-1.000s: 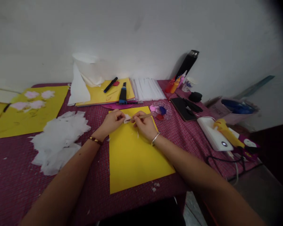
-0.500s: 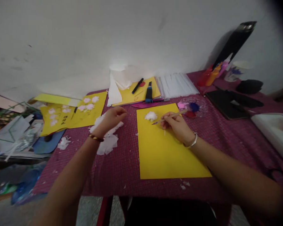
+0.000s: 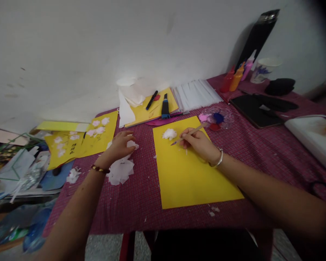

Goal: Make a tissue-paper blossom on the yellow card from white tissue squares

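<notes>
My right hand (image 3: 196, 142) grips a thin paintbrush (image 3: 199, 127) above a sheet of yellow paper (image 3: 184, 174). The brush tip is purplish and points left, close under a crumpled white paper flower (image 3: 169, 134) near the sheet's top left. Over on the left, my left hand (image 3: 121, 145) has its fingers spread and holds nothing. It hovers over white tissue paper pieces (image 3: 121, 170), partly hiding them. Beyond the brush sits a clear palette (image 3: 228, 117) with pink, blue and red paint.
Yellow sheets with pale flowers (image 3: 96, 136) lie at the left. A blue-black cutter (image 3: 165, 107) and a black pen (image 3: 151, 100) rest on yellow paper at the back. Paint bottles (image 3: 236, 78), a paper cup (image 3: 264, 70) and a dark notebook (image 3: 256, 112) stand or lie right.
My left hand has come down and left, nearer the tissue pieces, with fingers more spread. My right hand keeps the brush by the white flower. The whole view has shifted slightly.
</notes>
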The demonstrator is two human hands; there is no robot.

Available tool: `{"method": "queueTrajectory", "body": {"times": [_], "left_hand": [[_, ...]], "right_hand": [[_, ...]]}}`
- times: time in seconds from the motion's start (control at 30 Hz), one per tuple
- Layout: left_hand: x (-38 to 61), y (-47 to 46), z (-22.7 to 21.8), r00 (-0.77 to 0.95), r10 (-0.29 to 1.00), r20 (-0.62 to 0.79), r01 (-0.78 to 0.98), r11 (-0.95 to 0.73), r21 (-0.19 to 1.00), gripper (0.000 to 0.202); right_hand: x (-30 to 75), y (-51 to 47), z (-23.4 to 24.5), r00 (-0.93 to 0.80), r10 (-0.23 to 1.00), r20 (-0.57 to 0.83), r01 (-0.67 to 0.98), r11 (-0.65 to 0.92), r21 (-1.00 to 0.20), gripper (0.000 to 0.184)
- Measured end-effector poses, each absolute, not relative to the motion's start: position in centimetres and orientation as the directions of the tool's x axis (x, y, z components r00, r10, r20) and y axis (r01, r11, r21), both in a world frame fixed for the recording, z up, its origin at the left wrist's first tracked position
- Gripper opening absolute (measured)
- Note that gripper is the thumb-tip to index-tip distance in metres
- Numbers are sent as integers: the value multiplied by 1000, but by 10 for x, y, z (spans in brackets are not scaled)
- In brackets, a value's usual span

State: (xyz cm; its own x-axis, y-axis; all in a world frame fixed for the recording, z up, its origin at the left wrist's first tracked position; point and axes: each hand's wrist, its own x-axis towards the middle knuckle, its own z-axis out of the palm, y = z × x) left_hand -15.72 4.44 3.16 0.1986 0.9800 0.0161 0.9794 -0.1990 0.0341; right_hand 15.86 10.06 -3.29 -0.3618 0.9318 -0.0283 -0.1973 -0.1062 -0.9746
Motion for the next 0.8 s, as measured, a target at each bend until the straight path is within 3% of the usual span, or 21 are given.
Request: {"method": "queueTrajectory", "body": {"times": [0.2, 0.33, 0.4, 0.5, 0.57, 0.67, 0.73, 0.8], "left_hand": [[-124, 30, 29, 197, 972, 128, 944, -152, -294, 16], [-120, 32, 24, 178, 973, 147, 932, -119, -342, 18], [-124, 35, 27, 156, 972, 173, 946, -97, -311, 21], [-126, 35, 46, 71, 960, 271, 996, -54, -67, 16], [-123, 31, 62, -64, 954, 294, 966, -15, 258, 14], [-112, 21, 76, -229, 970, 86, 651, 87, 754, 20], [-104, 16, 72, -202, 976, -88, 397, 164, 903, 25], [-97, 14, 61, -152, 973, -174, 258, 209, 943, 28]], "right_hand": [[158, 101, -31, -389, 920, -56, -164, -129, -978, 12], [159, 100, -28, -398, 915, -58, -156, -130, -979, 10], [159, 100, -27, -403, 914, -52, -163, -128, -978, 9], [160, 100, -28, -409, 912, -37, -194, -126, -973, 9], [160, 101, -29, -408, 912, -31, -217, -130, -968, 10], [160, 102, -30, -398, 917, -29, -247, -137, -959, 10], [160, 102, -31, -386, 922, -35, -259, -145, -955, 10], [160, 102, -31, -380, 924, -43, -263, -152, -953, 10]]}}
